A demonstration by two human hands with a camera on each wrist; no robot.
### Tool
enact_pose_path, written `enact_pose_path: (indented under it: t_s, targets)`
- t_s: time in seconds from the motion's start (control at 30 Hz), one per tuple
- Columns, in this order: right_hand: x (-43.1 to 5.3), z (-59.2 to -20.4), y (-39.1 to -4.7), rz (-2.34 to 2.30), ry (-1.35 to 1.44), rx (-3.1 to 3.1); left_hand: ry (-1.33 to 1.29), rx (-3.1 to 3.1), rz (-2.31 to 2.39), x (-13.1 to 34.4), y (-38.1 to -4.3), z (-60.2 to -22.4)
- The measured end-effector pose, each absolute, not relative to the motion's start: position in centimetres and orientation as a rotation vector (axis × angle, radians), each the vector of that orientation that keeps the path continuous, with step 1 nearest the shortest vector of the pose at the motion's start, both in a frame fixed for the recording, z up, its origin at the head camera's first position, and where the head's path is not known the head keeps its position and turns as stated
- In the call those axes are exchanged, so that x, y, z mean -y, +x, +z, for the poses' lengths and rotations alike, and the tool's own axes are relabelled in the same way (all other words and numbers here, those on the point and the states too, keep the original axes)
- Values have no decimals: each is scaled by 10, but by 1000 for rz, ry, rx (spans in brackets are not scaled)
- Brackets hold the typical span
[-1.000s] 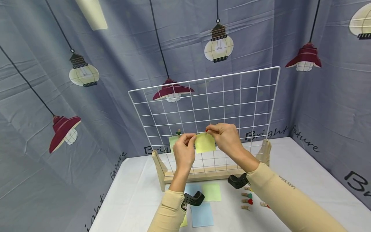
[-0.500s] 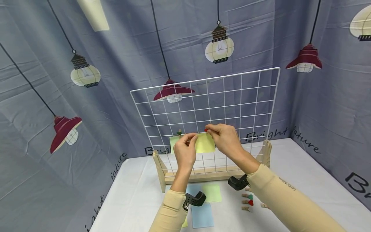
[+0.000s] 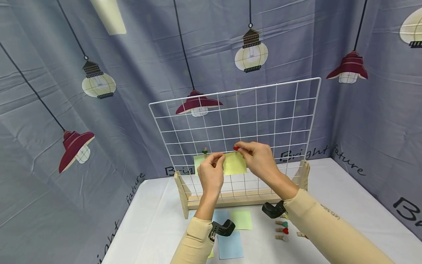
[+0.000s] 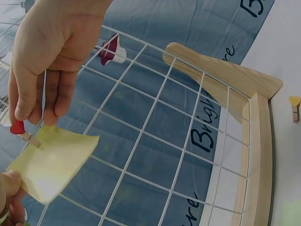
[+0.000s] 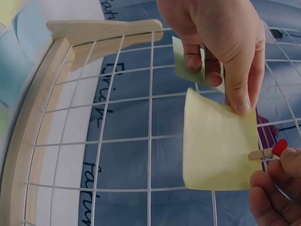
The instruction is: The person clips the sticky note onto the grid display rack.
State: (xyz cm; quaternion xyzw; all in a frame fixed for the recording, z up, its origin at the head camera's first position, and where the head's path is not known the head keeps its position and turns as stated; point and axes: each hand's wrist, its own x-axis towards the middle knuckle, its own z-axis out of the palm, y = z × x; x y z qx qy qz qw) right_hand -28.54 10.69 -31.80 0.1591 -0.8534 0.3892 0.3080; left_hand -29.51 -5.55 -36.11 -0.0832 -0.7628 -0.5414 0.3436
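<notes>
A yellow sticky note [image 3: 235, 163] is up against the white wire grid [image 3: 257, 110]. My left hand [image 3: 211, 176] pinches the note by its upper left corner, between thumb and fingers. At the note's top edge, a small wooden clothespin [image 5: 261, 154] with a red heart has its tip over the paper. My right hand [image 3: 260, 157] grips that clothespin by its heart end, thumb against fingers. Left of the yellow note, a pale green note [image 3: 198, 161] hangs from the grid under a clothespin with a green heart [image 3: 204, 151], partly hidden behind my left hand.
Wooden feet and a wooden bar [image 3: 244, 198] carry the grid on the white table [image 3: 148, 220]. Blue [image 3: 230, 245], green [image 3: 241, 220] and yellow notes lie in front of it. Several more clothespins [image 3: 281, 230] lie to the right, partly under my right forearm.
The red heart shows slightly more beside my right fingertips. Both hands stay at the note with almost no movement, and the head view has shifted a little.
</notes>
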Motion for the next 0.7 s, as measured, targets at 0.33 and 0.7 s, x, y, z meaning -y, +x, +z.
enact_pose_path:
  t_s: [0.33, 0.7]
  targets:
    - [-112, -321, -282, 1041, 450, 2211, -207, 2012, -1394, 59, -293, -363]
    - [-117, -323, -277, 1041, 468, 2189, -208, 2019, -1379, 61, -289, -361]
